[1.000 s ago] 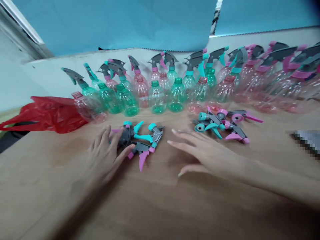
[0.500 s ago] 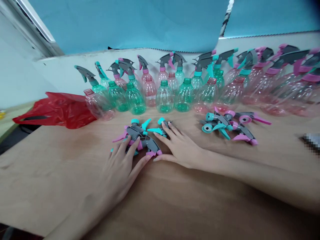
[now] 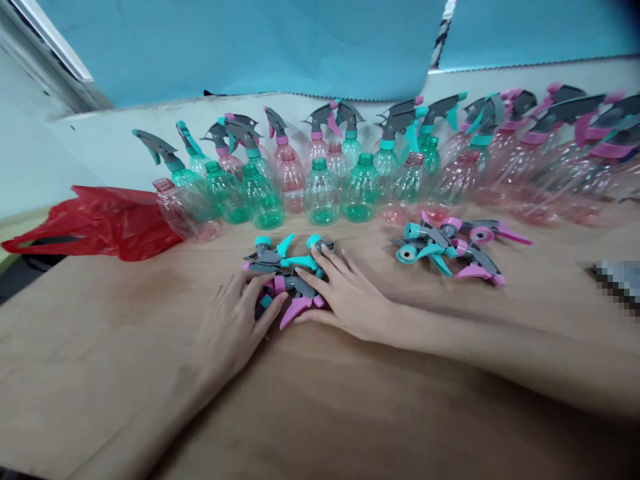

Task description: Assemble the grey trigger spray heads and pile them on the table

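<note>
A small pile of spray trigger heads [image 3: 299, 285], grey with pink or turquoise parts, lies on the wooden table between my hands. My left hand [image 3: 235, 317] rests against the pile's left side, fingers bent over it and thumb apart. From the right, my right hand [image 3: 353, 297] lies spread on the pile, its fingertips on a turquoise-collared trigger head [image 3: 313, 241]. Neither hand is closed round a piece. Parts of several heads are hidden under the fingers. A second pile of trigger heads [image 3: 440, 248] lies farther right, apart from my hands.
Behind the piles stand open-necked bottles, among them a clear green one [image 3: 321, 193] and a pink one [image 3: 293, 180]. Farther back, against the wall, are bottles with trigger heads fitted [image 3: 245, 130]. A red plastic bag [image 3: 115, 220] lies left; a pixelated object [image 3: 620, 283] sits at the right edge.
My left hand has shifted slightly left and its fingers have drawn closer together. The heads between my hands are pushed closer, one pink trigger now pointing toward me. The view has shifted a little.
</note>
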Motion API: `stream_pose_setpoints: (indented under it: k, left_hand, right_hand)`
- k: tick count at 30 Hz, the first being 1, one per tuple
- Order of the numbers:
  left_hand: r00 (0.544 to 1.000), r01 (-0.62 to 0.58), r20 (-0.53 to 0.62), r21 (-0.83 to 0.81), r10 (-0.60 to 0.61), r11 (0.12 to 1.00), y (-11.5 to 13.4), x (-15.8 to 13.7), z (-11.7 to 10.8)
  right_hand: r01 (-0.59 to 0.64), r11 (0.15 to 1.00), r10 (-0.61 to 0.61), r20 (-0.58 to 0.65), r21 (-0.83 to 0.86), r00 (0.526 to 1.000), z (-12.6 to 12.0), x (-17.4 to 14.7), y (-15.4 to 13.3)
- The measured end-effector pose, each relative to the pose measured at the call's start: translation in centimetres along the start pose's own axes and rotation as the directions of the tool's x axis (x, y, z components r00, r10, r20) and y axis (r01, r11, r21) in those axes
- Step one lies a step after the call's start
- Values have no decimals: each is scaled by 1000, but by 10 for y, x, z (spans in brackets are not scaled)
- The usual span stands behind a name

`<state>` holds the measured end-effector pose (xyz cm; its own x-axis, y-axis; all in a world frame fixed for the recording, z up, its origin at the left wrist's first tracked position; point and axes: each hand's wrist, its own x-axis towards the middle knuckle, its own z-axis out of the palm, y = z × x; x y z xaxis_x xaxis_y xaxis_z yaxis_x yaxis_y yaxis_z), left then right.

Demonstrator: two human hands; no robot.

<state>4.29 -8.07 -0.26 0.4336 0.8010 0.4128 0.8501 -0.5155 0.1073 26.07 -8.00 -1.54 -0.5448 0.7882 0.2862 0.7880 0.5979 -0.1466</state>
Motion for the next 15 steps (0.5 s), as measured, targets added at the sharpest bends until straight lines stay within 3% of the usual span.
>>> stream_pose_setpoints:
  k: [5,8,11,15]
  left_hand:
    - [996,-88,1,74,88,993,-15,4,-1]
    - [987,-143,-51,114,150,983,-12,6,-9]
    - [969,-230,-91,11,230,973,8,9,-17]
    - [923,-383,-48,-171,381,908,49,22,-20]
  right_hand:
    - [1,1000,-1,20,-1,1000,-5,-4,-1]
    - [33,999,-32,20,-18,999,-16,-15,5]
    - [34,998,-37,-52,-53,998,-35,-34,23]
    - [-29,990,10,-129,-141,992,-61,-67,62]
